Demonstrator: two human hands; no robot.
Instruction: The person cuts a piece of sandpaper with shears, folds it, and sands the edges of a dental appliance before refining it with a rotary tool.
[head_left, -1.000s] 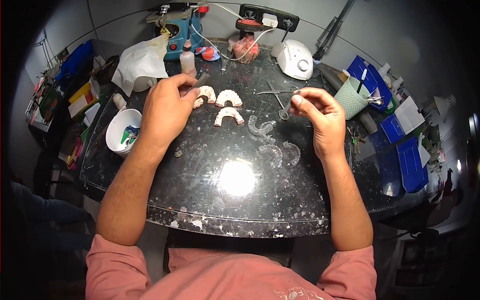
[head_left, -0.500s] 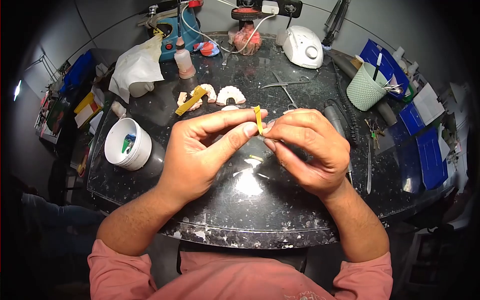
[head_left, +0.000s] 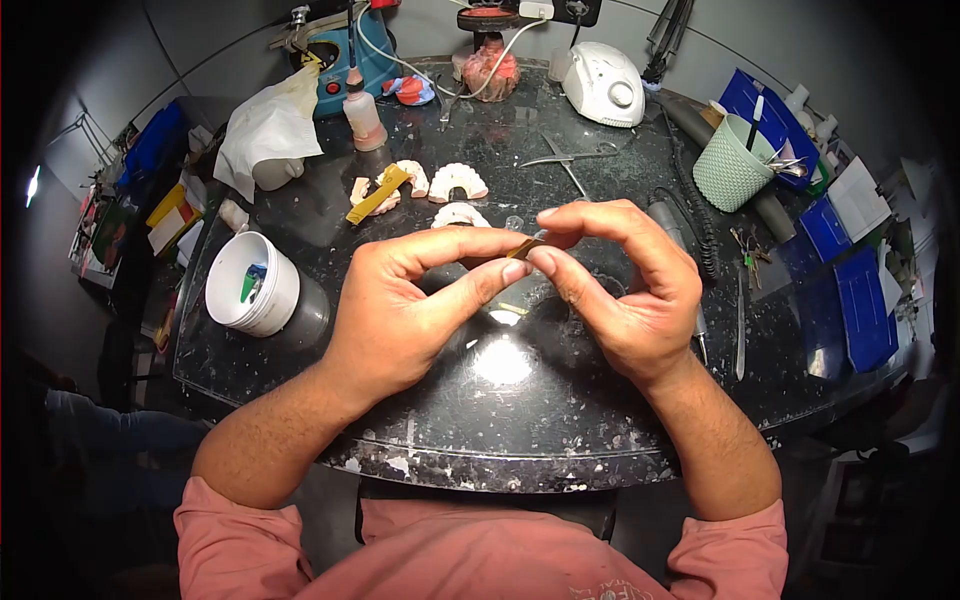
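Note:
Above the middle of the bench, my left hand pinches a small yellow-brown sandpaper strip between thumb and index finger. My right hand meets it from the other side, its thumb and index finger closed around the strip's right end. A tiny pale bit shows by the right fingertips; what it is I cannot make out. Just beyond the hands sits a plaster dental model, partly hidden by my left fingers. Another dental model lies behind it. A longer sandpaper strip rests across more plaster pieces.
To the left stands a white tub with small items inside. Crossed metal scissors lie beyond my right hand. A handpiece, a metal spatula, keys and a green cup occupy the right side.
The short sandpaper strip has gone from upright to tilted nearly flat between the fingertips. My right index finger has lifted and straightened over it, and the thumb has come up to the strip.

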